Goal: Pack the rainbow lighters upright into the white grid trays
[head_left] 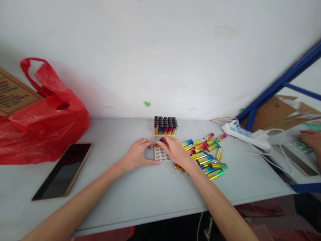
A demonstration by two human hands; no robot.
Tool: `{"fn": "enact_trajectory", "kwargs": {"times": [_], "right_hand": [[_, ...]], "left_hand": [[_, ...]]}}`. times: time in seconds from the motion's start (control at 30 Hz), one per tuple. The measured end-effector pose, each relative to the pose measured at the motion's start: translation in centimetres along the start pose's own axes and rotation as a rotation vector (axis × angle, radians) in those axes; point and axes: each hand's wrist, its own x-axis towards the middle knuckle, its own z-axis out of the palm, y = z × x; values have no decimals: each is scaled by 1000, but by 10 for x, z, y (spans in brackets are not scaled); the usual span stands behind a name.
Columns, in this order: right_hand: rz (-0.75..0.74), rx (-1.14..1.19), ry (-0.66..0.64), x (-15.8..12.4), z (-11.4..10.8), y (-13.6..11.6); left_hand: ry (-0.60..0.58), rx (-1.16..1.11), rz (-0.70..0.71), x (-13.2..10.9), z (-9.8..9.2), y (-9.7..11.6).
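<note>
A white slotted tray (160, 156) lies on the grey table (140, 187) in front of me. My left hand (137, 154) rests on its left edge, fingers curled against it. My right hand (175, 150) pinches a lighter (162, 140) with a dark cap over the tray's far edge. Several loose rainbow-coloured lighters (205, 155) are scattered just right of my right hand. A filled tray of upright lighters (165, 126) stands behind, by the wall.
A red plastic bag (42, 124) and a cardboard box (12, 92) sit at far left, a dark phone (64, 170) beside them. A white power strip (244, 134) with cables lies at right. Another person's hand (311, 140) works at the far right edge.
</note>
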Motion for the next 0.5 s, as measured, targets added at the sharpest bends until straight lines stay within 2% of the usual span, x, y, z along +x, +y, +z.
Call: {"fn": "enact_trajectory", "kwargs": {"times": [0.13, 0.23, 0.3, 0.37, 0.5], "right_hand": [[-51, -209, -30, 6, 5, -7], [-44, -182, -32, 6, -3, -9], [-12, -87, -16, -1, -20, -1], [32, -19, 9, -11, -46, 15], [82, -109, 6, -34, -101, 60]], "left_hand": [[15, 21, 11, 0, 0, -1], [31, 21, 21, 1, 0, -3], [38, 4, 34, 1, 0, -5], [40, -8, 38, 1, -1, -7], [27, -10, 30, 2, -1, -7]]}}
